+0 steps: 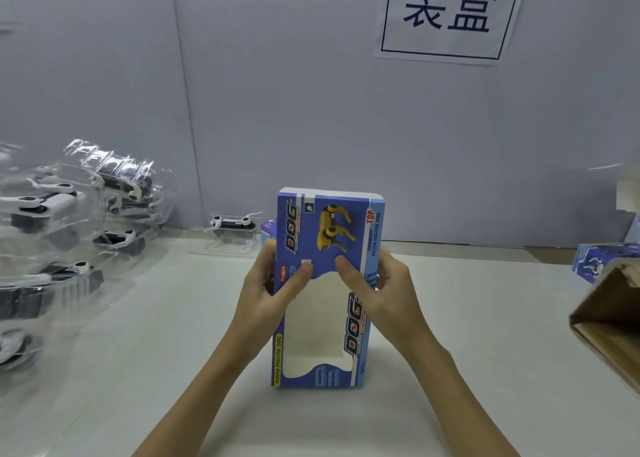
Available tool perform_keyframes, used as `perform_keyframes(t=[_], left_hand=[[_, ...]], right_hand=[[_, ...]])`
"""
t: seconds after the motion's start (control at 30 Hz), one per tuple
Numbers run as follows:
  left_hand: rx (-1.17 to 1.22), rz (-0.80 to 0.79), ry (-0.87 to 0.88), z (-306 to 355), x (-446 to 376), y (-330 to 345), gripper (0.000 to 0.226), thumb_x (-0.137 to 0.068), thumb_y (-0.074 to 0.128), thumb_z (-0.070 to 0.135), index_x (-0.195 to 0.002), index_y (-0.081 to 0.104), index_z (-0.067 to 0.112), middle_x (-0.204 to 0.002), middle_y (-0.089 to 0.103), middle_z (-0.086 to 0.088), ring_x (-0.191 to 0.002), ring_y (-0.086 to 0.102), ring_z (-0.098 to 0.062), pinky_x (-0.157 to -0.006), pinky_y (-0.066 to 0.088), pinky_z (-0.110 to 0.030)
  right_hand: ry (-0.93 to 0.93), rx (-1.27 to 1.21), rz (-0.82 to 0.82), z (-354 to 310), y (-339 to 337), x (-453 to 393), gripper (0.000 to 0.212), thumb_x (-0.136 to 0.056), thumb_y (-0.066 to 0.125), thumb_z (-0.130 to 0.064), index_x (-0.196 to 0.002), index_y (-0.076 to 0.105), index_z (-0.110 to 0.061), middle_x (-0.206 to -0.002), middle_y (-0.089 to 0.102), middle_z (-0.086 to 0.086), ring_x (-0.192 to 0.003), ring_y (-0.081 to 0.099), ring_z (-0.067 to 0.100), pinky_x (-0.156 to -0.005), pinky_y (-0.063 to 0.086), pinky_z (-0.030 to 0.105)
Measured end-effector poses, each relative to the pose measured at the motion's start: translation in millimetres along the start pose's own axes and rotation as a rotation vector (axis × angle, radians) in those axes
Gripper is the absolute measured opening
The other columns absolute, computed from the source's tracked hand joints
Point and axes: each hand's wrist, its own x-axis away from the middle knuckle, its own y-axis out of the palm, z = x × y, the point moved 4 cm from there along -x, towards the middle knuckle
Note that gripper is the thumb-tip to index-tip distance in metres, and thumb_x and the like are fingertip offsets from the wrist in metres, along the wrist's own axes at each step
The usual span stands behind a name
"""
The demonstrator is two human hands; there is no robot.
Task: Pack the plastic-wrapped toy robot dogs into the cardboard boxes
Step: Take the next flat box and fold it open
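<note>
Plastic-wrapped white-and-black toy robot dogs (65, 235) lie heaped at the counter's left, one more (232, 224) near the wall; none boxed here. Blue printed cardboard box with cut-out window (322, 283) stands upright mid-counter (173, 318), window showing white interior, seemingly empty. Left hand (273, 290) and right hand (377, 283) grip its sides, thumbs on the front. A blue box (602, 259) sits far right. Judgement: early stage, most packing left.

I see printed blue cardboard box (325, 283), smooth, slight sheen. At 9 o'clock, glossy clear plastic shells (69, 221) round the toy dogs. Desk (173, 335) matt white. At 3 o'clock, raw brown corrugated carton (609, 321), dull.
</note>
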Motion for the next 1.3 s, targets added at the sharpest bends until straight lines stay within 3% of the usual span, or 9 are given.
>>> perform_keyframes(t=[0.2, 0.27, 0.37, 0.47, 0.6, 0.77, 0.93, 1.1, 1.3], left_hand=[[-0.393, 0.193, 0.286, 4.9, 0.4, -2.8, 0.035, -0.094, 0.066, 0.057, -0.126, 0.061, 0.046, -0.124, 0.059, -0.001, -0.111, 0.063, -0.015, -0.083, 0.051, -0.015], [-0.344, 0.117, 0.276, 5.3, 2.9, -2.0, 0.051, -0.102, 0.047, 0.063, -0.146, 0.055, 0.039, -0.139, 0.059, 0.005, -0.128, 0.059, -0.012, -0.098, 0.051, -0.022], [-0.249, 0.052, 0.261, 1.0, 5.6, -3.9, 0.05, -0.11, 0.04, 0.046, -0.159, 0.04, 0.033, -0.139, 0.068, 0.006, -0.123, 0.068, -0.019, -0.092, 0.058, -0.025], [-0.385, 0.15, 0.285, 4.5, -0.5, -10.5, 0.058, -0.103, 0.061, 0.026, -0.157, 0.039, 0.022, -0.132, 0.069, 0.007, -0.123, 0.066, -0.019, -0.092, 0.059, -0.029], [-0.304, 0.164, 0.096, -0.5, -10.0, -17.7, 0.086, -0.079, 0.083, 0.04, -0.15, 0.033, 0.049, -0.143, 0.052, 0.025, -0.128, 0.056, 0.005, -0.09, 0.052, -0.012], [0.053, -0.085, -0.194, -12.9, -9.7, -12.8, 0.073, -0.066, 0.093, 0.059, -0.129, 0.056, 0.053, -0.13, 0.072, 0.004, -0.108, 0.075, -0.026, -0.076, 0.063, -0.032], [0.112, -0.122, -0.098, -7.2, -8.7, -11.2, 0.07, -0.086, 0.084, 0.028, -0.137, 0.042, 0.051, -0.132, 0.07, -0.007, -0.115, 0.072, -0.034, -0.082, 0.063, -0.04], [0.007, -0.101, -0.029, -7.3, -4.8, -6.3, 0.072, -0.093, 0.077, 0.027, -0.148, 0.038, 0.052, -0.15, 0.056, 0.0, -0.125, 0.067, -0.028, -0.088, 0.063, -0.046], [-0.03, -0.059, 0.003, -2.1, -4.0, -3.3, 0.038, -0.084, 0.08, 0.052, -0.114, 0.061, 0.038, -0.149, 0.053, 0.016, -0.131, 0.062, -0.021, -0.077, 0.064, -0.038]], right_hand=[[-0.159, 0.165, 0.108, 1.5, 6.2, 6.4, 0.08, -0.094, 0.071, -0.046, -0.16, 0.026, -0.04, -0.149, 0.048, -0.016, -0.137, 0.051, 0.008, -0.1, 0.049, 0.016], [-0.149, 0.152, 0.009, 4.3, 20.3, 10.0, 0.095, -0.087, 0.076, -0.058, -0.16, 0.016, -0.048, -0.154, 0.043, -0.019, -0.142, 0.045, 0.006, -0.107, 0.045, 0.016], [-0.019, 0.092, -0.021, 8.5, 31.7, 10.7, 0.11, -0.074, 0.084, -0.063, -0.158, 0.015, -0.05, -0.149, 0.048, -0.024, -0.135, 0.052, 0.0, -0.099, 0.054, 0.02], [0.092, -0.074, 0.029, 9.1, 15.5, 4.3, 0.095, -0.076, 0.089, -0.044, -0.15, 0.03, -0.04, -0.131, 0.065, -0.014, -0.116, 0.069, 0.01, -0.077, 0.063, 0.027], [0.122, -0.238, -0.066, 5.9, -9.7, -2.3, 0.078, -0.082, 0.077, -0.044, -0.147, 0.034, -0.033, -0.13, 0.069, 0.001, -0.119, 0.069, 0.029, -0.088, 0.063, 0.044], [0.128, -0.291, -0.117, 12.6, -13.0, -4.6, 0.071, -0.092, 0.071, -0.049, -0.152, 0.032, -0.047, -0.133, 0.068, 0.006, -0.123, 0.067, 0.03, -0.09, 0.061, 0.046], [-0.031, -0.169, 0.008, 9.0, -16.1, -7.0, 0.038, -0.11, 0.048, -0.02, -0.142, 0.053, -0.04, -0.129, 0.067, -0.002, -0.109, 0.072, 0.024, -0.07, 0.061, 0.03], [0.009, -0.128, -0.031, 1.6, -2.3, 0.5, 0.044, -0.092, 0.057, -0.06, -0.13, 0.061, -0.038, -0.136, 0.063, -0.008, -0.125, 0.065, 0.022, -0.074, 0.064, 0.032], [0.033, -0.074, 0.084, 3.5, -12.7, -0.9, 0.028, -0.086, 0.068, -0.038, -0.113, 0.071, -0.03, -0.147, 0.054, -0.016, -0.13, 0.061, 0.012, -0.081, 0.065, 0.039]])
